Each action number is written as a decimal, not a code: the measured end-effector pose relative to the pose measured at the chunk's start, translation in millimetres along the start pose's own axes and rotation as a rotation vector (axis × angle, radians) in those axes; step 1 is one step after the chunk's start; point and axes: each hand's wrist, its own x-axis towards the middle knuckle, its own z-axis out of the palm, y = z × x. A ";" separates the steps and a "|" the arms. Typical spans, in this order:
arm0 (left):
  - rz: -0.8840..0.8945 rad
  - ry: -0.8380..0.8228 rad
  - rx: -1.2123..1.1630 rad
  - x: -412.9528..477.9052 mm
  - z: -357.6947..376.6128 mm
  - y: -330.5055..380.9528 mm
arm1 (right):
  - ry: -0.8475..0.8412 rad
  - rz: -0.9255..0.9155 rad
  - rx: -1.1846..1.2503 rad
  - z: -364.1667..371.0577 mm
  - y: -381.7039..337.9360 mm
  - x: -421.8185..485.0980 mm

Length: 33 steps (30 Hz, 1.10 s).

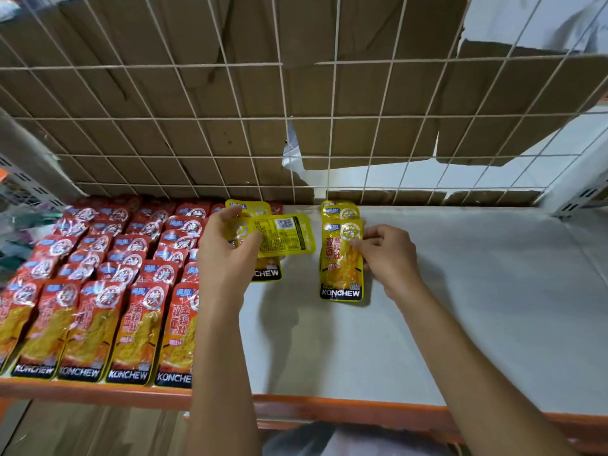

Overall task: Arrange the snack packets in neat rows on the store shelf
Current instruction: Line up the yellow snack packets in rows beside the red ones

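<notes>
Left hand [227,258], fingers curled round a loose fan of yellow packets [283,238] with one turned back-side up, over the shelf [460,307]; right hand [390,255] pinches the front packet [342,268] lying in a new row; risk: fan slips, or reversed packet gets laid face-down.

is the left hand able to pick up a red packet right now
Probably not: the left hand is full, gripping yellow packets. The red packets lie right beside it, unobstructed, so reach itself looks fine.

free: bare shelf [460,307] right | blocked: red packets [98,291] left, wire grid [197,126] behind
</notes>
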 end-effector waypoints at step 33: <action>-0.037 -0.280 -0.120 -17.8 25.4 18.4 | -0.083 -0.230 0.032 -18.9 -6.1 -38.0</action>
